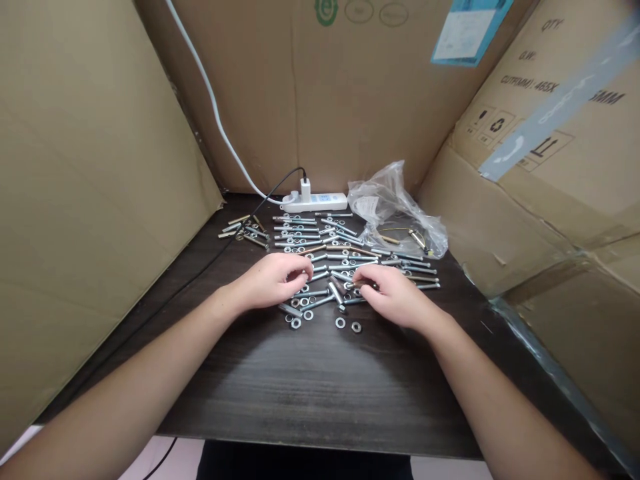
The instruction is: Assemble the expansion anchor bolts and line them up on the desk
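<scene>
My left hand is over the left side of a spread of metal hardware, thumb and fingers curled together; what they hold, if anything, is hidden. Across from it, my right hand pinches at the right side of the spread, something too small to make out at its fingertips. Between the hands lie long bolts, a short thick metal sleeve and several nuts and washers. Closest to me are a flat washer and a hex nut, apart from the rows. Another washer lies below my left hand.
Cardboard walls surround the dark wooden table on three sides. At the back are a white power strip with a plug and cables, and a clear plastic bag. A smaller pile of hardware lies at the left.
</scene>
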`<act>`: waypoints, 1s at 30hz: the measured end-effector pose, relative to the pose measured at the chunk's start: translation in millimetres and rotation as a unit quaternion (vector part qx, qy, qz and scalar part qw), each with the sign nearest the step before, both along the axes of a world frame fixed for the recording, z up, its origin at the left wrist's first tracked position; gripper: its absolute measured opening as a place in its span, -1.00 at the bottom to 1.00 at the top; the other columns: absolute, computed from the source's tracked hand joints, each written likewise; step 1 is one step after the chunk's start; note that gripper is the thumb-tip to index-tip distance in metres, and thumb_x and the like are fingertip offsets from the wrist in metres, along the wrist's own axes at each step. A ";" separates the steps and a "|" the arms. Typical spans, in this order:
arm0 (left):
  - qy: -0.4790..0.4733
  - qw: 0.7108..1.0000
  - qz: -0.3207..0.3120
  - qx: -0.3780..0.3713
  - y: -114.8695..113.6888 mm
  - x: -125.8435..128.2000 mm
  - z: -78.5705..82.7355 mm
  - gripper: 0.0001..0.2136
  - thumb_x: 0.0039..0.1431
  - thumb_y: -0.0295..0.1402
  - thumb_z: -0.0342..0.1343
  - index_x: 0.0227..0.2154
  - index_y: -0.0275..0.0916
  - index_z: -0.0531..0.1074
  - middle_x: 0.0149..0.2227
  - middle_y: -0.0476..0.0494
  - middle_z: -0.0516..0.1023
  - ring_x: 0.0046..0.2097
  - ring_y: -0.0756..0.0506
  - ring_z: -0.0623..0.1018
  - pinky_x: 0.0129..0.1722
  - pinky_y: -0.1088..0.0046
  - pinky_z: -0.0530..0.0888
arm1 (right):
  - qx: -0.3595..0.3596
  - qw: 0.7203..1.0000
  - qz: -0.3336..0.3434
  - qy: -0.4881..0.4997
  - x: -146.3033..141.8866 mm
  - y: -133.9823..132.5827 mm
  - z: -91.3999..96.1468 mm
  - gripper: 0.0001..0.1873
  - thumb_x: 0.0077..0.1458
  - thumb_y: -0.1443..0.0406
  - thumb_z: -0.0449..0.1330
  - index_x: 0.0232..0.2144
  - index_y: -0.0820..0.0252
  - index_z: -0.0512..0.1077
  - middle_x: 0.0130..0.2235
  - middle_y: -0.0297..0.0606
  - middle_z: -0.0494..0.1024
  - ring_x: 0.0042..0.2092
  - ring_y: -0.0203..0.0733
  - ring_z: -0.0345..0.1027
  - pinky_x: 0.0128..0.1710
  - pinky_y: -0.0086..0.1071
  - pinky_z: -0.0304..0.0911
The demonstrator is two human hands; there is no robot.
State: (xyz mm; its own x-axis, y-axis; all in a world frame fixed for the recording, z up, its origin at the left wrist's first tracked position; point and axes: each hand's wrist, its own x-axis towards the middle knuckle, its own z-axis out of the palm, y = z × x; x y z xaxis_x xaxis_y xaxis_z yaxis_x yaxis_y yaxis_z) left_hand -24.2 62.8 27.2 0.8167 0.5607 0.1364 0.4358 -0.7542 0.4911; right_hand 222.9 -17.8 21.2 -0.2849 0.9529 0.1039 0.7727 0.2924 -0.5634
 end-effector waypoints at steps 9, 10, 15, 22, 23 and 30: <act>0.128 0.981 -0.080 -0.119 2.0 -14.8 19.2 -0.77 0.18 -0.45 -0.03 -0.22 -0.11 0.50 -0.23 -0.04 0.42 -0.17 -0.05 0.43 -0.16 0.48 0.32 | 0.040 0.998 -0.021 0.041 3.3 3.8 -3.1 -0.83 0.01 0.42 0.02 -0.41 0.19 0.41 -0.38 -0.33 0.50 -0.35 -0.24 0.32 -0.31 -0.39 0.17; 0.130 0.981 -0.079 -0.118 1.0 -15.1 19.1 -0.77 0.18 -0.46 -0.03 -0.23 -0.10 0.50 -0.24 -0.04 0.41 -0.16 -0.06 0.43 -0.15 0.48 0.32 | 0.043 0.998 -0.021 0.044 3.4 3.9 -3.0 -0.84 0.01 0.42 0.02 -0.40 0.19 0.41 -0.39 -0.33 0.50 -0.35 -0.24 0.32 -0.32 -0.40 0.17; 0.141 0.979 -0.093 -0.110 -0.8 -15.1 15.6 -0.74 0.16 -0.51 -0.05 -0.28 -0.09 0.52 -0.24 -0.04 0.44 -0.14 -0.05 0.43 -0.11 0.48 0.32 | 0.054 0.997 -0.034 0.053 4.2 5.5 -3.2 -0.83 0.00 0.42 0.03 -0.40 0.19 0.41 -0.38 -0.31 0.51 -0.35 -0.22 0.34 -0.30 -0.39 0.18; 0.176 0.978 -0.060 -0.090 1.1 -16.1 9.1 -0.78 0.10 -0.52 -0.03 -0.29 -0.12 0.45 -0.27 -0.02 0.46 -0.19 -0.05 0.42 -0.19 0.49 0.33 | 0.045 0.996 -0.047 0.053 8.2 9.5 -9.1 -0.83 -0.01 0.41 0.03 -0.42 0.20 0.42 -0.40 -0.31 0.51 -0.36 -0.22 0.34 -0.31 -0.39 0.18; 0.180 0.978 -0.058 -0.090 0.7 -16.1 9.2 -0.80 0.10 -0.52 -0.03 -0.30 -0.14 0.44 -0.28 -0.02 0.45 -0.21 -0.05 0.42 -0.21 0.49 0.33 | 0.044 0.996 -0.047 0.053 8.6 9.8 -9.8 -0.83 -0.01 0.41 0.03 -0.42 0.20 0.42 -0.40 -0.32 0.51 -0.36 -0.22 0.34 -0.31 -0.39 0.18; 0.173 0.977 -0.061 -0.108 -2.7 -14.6 10.5 -0.76 0.11 -0.48 0.00 -0.19 -0.08 0.44 -0.16 -0.03 0.44 -0.12 -0.07 0.43 -0.12 0.46 0.32 | 0.041 0.996 -0.060 0.057 10.4 12.0 -12.8 -0.84 -0.02 0.39 0.03 -0.42 0.21 0.42 -0.42 -0.33 0.51 -0.38 -0.23 0.31 -0.34 -0.40 0.16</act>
